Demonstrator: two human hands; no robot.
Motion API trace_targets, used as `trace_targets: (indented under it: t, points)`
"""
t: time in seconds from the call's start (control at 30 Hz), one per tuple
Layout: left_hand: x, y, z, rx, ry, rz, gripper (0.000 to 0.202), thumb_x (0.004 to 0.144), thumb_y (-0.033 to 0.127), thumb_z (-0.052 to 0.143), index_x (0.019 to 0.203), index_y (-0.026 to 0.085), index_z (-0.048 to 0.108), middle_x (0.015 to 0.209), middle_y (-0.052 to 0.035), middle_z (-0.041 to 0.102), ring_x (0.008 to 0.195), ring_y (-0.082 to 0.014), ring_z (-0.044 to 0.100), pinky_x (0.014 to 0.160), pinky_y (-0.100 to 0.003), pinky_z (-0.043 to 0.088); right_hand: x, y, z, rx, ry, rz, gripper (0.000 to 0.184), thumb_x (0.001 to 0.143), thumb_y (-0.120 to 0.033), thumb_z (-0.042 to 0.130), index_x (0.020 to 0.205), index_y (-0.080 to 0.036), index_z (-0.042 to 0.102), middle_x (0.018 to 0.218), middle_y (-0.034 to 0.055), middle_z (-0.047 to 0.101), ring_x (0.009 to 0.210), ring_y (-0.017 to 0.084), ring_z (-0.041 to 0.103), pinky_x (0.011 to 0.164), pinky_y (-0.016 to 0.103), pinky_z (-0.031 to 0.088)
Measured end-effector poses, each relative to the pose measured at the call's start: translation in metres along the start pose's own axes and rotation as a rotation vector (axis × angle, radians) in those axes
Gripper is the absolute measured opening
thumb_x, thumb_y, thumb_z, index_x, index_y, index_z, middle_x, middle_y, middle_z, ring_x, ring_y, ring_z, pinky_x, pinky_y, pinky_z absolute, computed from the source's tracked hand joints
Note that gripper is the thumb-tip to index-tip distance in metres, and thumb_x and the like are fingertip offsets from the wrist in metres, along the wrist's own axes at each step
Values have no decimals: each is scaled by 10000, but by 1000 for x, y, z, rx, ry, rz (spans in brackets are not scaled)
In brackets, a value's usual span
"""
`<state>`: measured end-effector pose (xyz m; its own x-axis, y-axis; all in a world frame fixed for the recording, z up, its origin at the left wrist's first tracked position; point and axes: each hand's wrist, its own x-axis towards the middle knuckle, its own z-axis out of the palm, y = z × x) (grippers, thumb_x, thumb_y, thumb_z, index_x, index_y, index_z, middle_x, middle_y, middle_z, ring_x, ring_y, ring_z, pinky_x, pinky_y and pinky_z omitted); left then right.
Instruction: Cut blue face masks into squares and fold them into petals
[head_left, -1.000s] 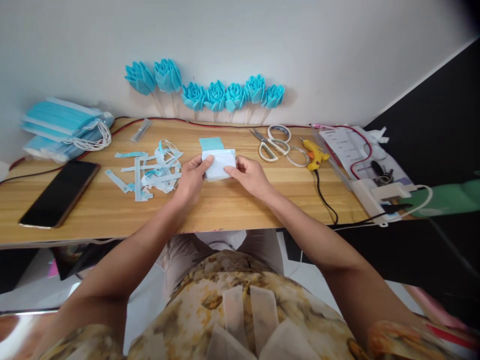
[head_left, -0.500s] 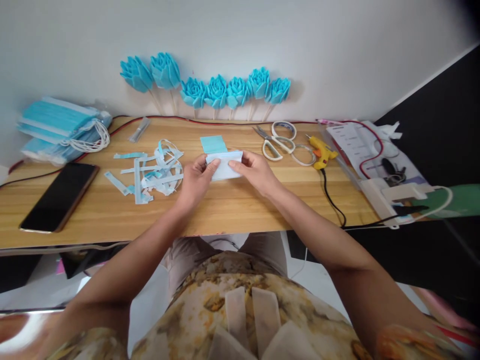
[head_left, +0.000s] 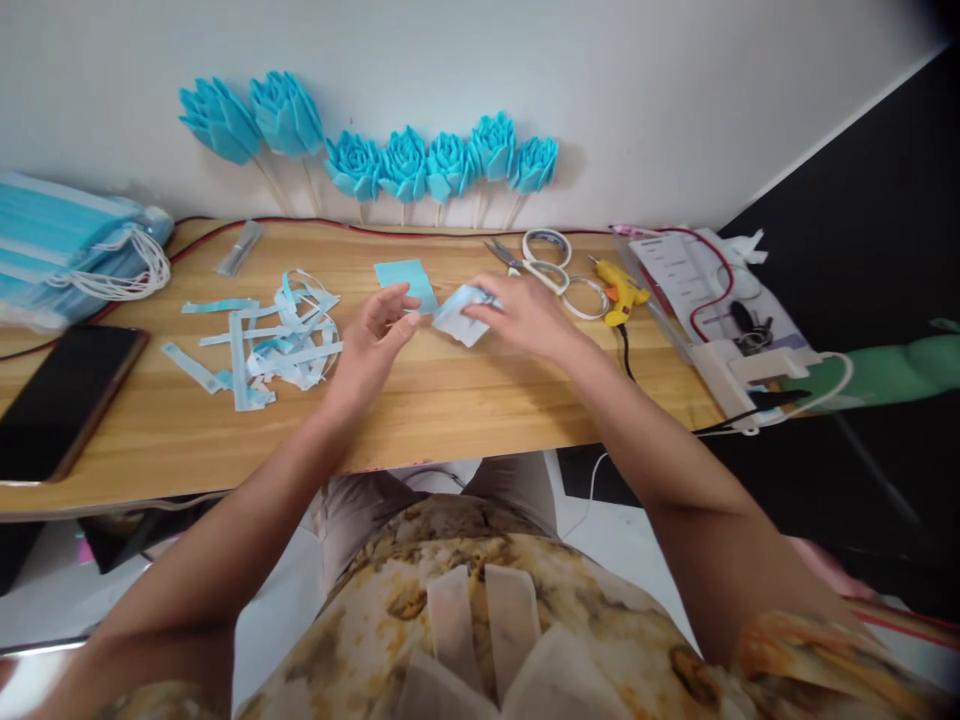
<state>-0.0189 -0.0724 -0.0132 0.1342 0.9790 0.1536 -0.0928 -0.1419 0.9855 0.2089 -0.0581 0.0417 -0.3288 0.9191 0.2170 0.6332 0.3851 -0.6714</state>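
A folded piece of face mask fabric (head_left: pixel 461 318), white with some light blue, is pinched in my right hand (head_left: pixel 517 312) over the middle of the table. My left hand (head_left: pixel 379 338) is apart from it, fingers loosely curved and spread with nothing between them. Just behind my left fingertips lies a flat blue square of mask fabric (head_left: pixel 407 280). Left of my left hand is a loose heap of cut mask strips and ear loops (head_left: pixel 289 340). Beyond my right hand rest white-handled scissors (head_left: pixel 546 272), partly hidden by that hand.
Several blue fabric flowers (head_left: pixel 405 165) on sticks lean against the wall. At left are a stack of face masks (head_left: pixel 67 240) and a phone (head_left: pixel 67 395). To the right lie a tape roll (head_left: pixel 547 248), a yellow glue gun (head_left: pixel 619 292) and a white power strip (head_left: pixel 724 385).
My left hand has let go of the fabric piece and moved off to the left. My right hand alone now holds it, tilted. The view has shifted right.
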Motion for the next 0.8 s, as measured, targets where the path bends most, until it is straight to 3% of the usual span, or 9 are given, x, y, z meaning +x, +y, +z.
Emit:
trace_targets:
  t: [0.17, 0.37, 0.57, 0.7, 0.8]
  points:
    - [-1, -1, 5, -129, -106, 6, 759, 736, 595, 834, 1350, 256, 542, 1265, -111, 689, 1146, -249, 668, 942, -365, 541, 5, -6, 19, 457, 90, 56, 259, 825, -440, 722, 923, -218, 631, 838, -2, 654, 781, 170, 574, 699, 298, 450]
    - [-2, 5, 6, -90, -29, -51, 481, 722, 559, 852, 1003, 206, 686, 982, -55, 757, 955, -220, 694, 848, -340, 550, 2, -14, 44, 678, 53, 132, 342, 752, -482, 775, 906, -210, 637, 819, -8, 641, 783, 153, 579, 710, 284, 482]
    - [-2, 5, 2, 73, -15, 38, 235, 813, 410, 776, 896, 199, 714, 814, -17, 718, 765, -171, 635, 727, -306, 498, 1, -13, 25, 508, -24, 61, 409, 767, -468, 798, 1083, -227, 702, 1022, 31, 725, 907, 186, 644, 801, 322, 512]
    - [-5, 8, 3, 275, 18, 111, 137, 817, 302, 741, 788, 194, 662, 715, 9, 636, 687, -144, 556, 679, -293, 436, 3, -17, 14, 261, -16, -57, 232, 866, -432, 719, 892, -202, 733, 913, 26, 745, 875, 192, 647, 838, 340, 483]
    - [-4, 8, 5, 155, -6, 84, 191, 812, 333, 756, 914, 195, 674, 827, -10, 688, 758, -157, 604, 730, -296, 473, 4, -17, 15, 267, 32, -81, 229, 893, -430, 675, 856, -206, 708, 876, 19, 738, 832, 186, 635, 816, 335, 481]
